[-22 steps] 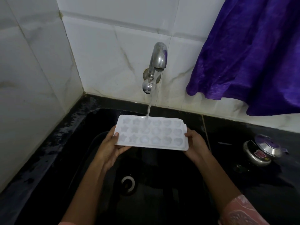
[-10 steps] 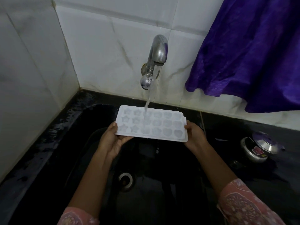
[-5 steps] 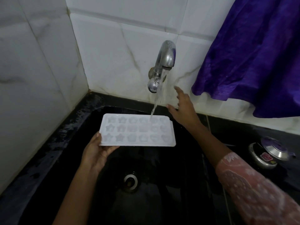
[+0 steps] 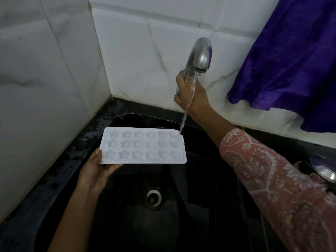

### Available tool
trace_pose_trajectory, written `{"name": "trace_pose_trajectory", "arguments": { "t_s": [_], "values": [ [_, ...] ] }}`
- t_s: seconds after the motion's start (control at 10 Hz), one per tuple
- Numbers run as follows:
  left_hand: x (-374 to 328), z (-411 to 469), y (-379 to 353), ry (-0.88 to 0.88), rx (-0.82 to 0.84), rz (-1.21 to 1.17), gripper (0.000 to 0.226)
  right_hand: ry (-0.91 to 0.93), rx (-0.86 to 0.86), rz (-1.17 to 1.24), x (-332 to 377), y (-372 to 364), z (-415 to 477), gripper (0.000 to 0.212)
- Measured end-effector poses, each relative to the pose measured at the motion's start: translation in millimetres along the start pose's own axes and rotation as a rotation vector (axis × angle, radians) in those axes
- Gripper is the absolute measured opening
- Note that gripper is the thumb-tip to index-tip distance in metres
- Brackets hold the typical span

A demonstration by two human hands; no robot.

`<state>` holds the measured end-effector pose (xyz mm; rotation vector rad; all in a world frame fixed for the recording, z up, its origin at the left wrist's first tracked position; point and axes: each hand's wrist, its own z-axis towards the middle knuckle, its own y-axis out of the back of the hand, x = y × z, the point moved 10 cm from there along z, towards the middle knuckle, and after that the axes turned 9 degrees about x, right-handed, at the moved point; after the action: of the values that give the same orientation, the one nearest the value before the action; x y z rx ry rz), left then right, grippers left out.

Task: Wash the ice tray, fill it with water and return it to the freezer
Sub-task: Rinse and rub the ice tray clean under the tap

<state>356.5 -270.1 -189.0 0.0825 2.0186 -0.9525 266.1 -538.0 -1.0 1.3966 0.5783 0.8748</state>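
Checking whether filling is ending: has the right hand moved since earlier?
Yes: the right hand left the ice tray and rose to the tap, gripping its knob.

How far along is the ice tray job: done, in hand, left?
Apparently done: washing. In hand: left hand holds the ice tray level over the sink, water stream hitting its far corner; right hand grips the tap. Left: closing the tap, then the freezer, not in view.
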Motion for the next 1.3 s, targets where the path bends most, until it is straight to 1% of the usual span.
{"name": "trace_pose_trajectory", "arguments": {
  "t_s": [0.1, 0.2, 0.3, 0.4, 0.5, 0.6, 0.7, 0.9, 1.0, 1.1, 1.3],
  "values": [
    [1, -1, -4, 0.0, 0.016, 0.009, 0.024, -0.007, -0.108, 0.193, -18, -3, 0, 0.049],
    [1, -2, -5, 0.003, 0.02, 0.008, 0.025, -0.006, -0.157, 0.337, -23, 6, -15, 0.045],
    [3, -2, -9, 0.014, 0.027, 0.009, 0.025, -0.048, -0.186, 0.457, -37, 4, -55, 0.037],
    [5, -3, -12, 0.016, 0.03, 0.001, 0.026, -0.126, -0.109, 0.549, -48, -22, -83, 0.041],
    [8, -6, -19, 0.021, 0.032, 0.002, 0.028, -0.238, 0.078, 0.648, -55, -75, -125, 0.047],
    [11, -10, -26, 0.028, 0.052, -0.001, 0.028, -0.289, 0.143, 0.722, -54, -94, -149, 0.05],
    [15, -16, -35, 0.037, 0.094, 0.021, 0.029, -0.281, 0.122, 0.79, -45, -96, -175, 0.049],
    [27, -32, -46, 0.082, 0.164, 0.087, 0.03, -0.359, 0.049, 0.803, -46, -90, -205, 0.05],
    [29, -40, -49, 0.104, 0.19, 0.13, 0.03, -0.367, 0.055, 0.809, -44, -90, -215, 0.05],
    [29, -49, -53, 0.115, 0.233, 0.183, 0.036, -0.367, 0.074, 0.807, -40, -91, -227, 0.05],
    [33, -65, -61, 0.087, 0.28, 0.095, 0.037, -0.375, 0.112, 0.803, -39, -88, -233, 0.05]
  ]
}}
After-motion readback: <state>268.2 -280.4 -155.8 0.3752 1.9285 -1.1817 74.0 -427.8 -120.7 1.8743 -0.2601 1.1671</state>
